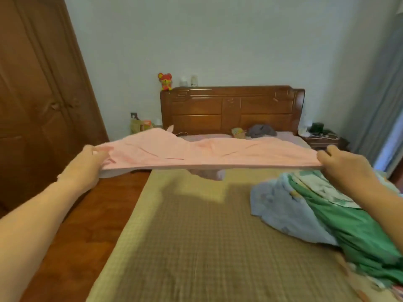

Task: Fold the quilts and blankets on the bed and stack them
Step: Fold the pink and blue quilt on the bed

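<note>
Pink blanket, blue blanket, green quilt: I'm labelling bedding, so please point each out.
pink blanket (196,152): head view, middle of the stretched cloth.
blue blanket (281,205): head view, crumpled middle.
green quilt (357,234): head view, broad green fold.

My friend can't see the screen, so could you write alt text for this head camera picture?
A person's left hand and right hand grip the two ends of a pink blanket, stretching it in the air above a bed. A crumpled blue and green quilt pile lies on the bed's right side, below a wooden headboard.
</note>
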`<act>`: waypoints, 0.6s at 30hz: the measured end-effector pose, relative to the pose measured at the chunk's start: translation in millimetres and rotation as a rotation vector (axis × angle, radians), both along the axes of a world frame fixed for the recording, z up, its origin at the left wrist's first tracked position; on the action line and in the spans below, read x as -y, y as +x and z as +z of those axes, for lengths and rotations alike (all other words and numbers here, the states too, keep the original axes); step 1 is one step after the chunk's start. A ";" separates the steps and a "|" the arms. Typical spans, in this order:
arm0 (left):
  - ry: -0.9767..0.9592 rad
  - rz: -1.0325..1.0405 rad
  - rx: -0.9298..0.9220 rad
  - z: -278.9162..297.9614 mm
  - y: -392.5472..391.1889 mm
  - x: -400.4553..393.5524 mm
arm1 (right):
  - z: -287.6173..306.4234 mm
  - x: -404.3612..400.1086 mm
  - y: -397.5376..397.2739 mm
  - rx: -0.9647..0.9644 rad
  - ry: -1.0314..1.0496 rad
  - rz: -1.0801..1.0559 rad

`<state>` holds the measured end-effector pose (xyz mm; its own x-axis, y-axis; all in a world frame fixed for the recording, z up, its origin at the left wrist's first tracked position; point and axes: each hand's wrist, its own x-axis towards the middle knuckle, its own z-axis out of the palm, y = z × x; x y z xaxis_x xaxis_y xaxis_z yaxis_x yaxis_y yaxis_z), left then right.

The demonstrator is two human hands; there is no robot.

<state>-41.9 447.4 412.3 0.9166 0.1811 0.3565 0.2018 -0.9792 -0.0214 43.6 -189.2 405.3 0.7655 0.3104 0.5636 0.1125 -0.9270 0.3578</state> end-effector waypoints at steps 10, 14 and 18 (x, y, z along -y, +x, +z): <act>-0.451 0.007 -0.502 -269.2 -91.8 -7.7 | -227.4 2.1 -105.6 -0.572 0.031 -0.127; -0.259 0.008 -0.657 -343.6 -132.1 3.8 | -317.4 14.7 -131.9 -0.817 -0.127 -0.306; -0.166 0.058 -0.815 -386.2 -161.8 25.3 | -374.7 2.9 -149.2 -0.911 -0.140 -0.304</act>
<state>-203.7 422.1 26.1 0.8638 0.2273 -0.4497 0.2354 -0.9711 -0.0388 -105.6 -192.1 30.6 0.9489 0.0462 -0.3123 0.1637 -0.9178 0.3618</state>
